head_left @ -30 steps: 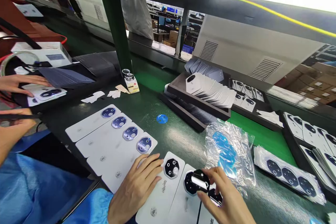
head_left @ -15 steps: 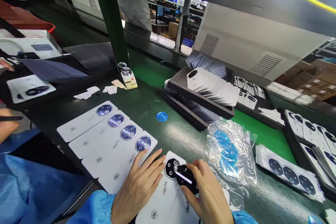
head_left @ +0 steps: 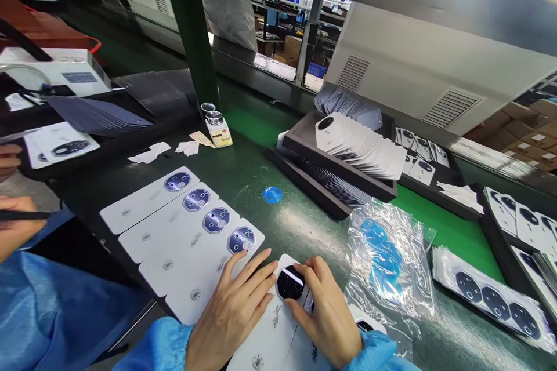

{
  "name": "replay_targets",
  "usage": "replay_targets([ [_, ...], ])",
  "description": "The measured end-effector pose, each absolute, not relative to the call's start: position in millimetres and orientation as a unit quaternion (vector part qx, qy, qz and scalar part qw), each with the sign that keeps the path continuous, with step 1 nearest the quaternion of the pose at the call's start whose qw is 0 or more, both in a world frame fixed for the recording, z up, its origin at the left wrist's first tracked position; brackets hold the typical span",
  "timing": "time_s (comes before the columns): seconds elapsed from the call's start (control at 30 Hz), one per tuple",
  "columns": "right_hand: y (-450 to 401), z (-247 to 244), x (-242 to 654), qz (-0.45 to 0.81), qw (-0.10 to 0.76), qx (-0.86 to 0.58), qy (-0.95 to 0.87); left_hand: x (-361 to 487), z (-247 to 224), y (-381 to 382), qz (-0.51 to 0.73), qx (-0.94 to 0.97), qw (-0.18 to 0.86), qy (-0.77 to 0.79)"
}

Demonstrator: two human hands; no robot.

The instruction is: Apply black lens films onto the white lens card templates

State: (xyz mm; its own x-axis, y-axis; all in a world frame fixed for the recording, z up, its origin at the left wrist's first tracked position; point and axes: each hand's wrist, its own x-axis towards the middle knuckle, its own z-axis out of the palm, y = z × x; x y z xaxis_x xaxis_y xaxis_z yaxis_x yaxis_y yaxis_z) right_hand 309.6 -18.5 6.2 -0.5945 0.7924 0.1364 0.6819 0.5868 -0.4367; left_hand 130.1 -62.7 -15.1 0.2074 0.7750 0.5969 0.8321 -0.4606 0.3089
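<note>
My left hand (head_left: 232, 304) lies flat with its fingers stretched, over the edge of a white phone back panel (head_left: 267, 339) and the panel beside it. Between thumb and fingers, my right hand (head_left: 324, 313) holds a glossy black lens cover (head_left: 289, 284) over the camera area at that panel's top end. Whether the cover touches the panel I cannot tell. Another white panel lies partly under my right hand. To the left, several white panels (head_left: 159, 237) with shiny bluish camera plates lie in an overlapping row.
A clear plastic bag (head_left: 354, 261) with blue film pieces lies right of my hands, beside wrapped black lens covers (head_left: 494, 301). Black trays (head_left: 326, 197) of panels stand behind. A blue film disc (head_left: 272, 195) and a small bottle (head_left: 214, 119) are on the bench. A co-worker's hand (head_left: 17, 229) shows at left.
My right hand has moved left with the lens cover, which now lies over the panel's camera area instead of beside it. My left hand stays nearly in place. The view has shifted slightly.
</note>
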Motion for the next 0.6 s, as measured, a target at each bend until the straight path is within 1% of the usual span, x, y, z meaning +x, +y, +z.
replay_targets([
  [0.2,-19.2,5.6,308.1,0.195,0.155,-0.429,-0.868,130.0,-15.7,-62.8,-0.364,-0.775,0.032,-0.516],
  [0.6,-19.4,6.7,306.0,0.177,0.146,-0.44,-0.868,125.4,-14.2,-61.9,-0.342,-0.791,0.03,-0.506],
])
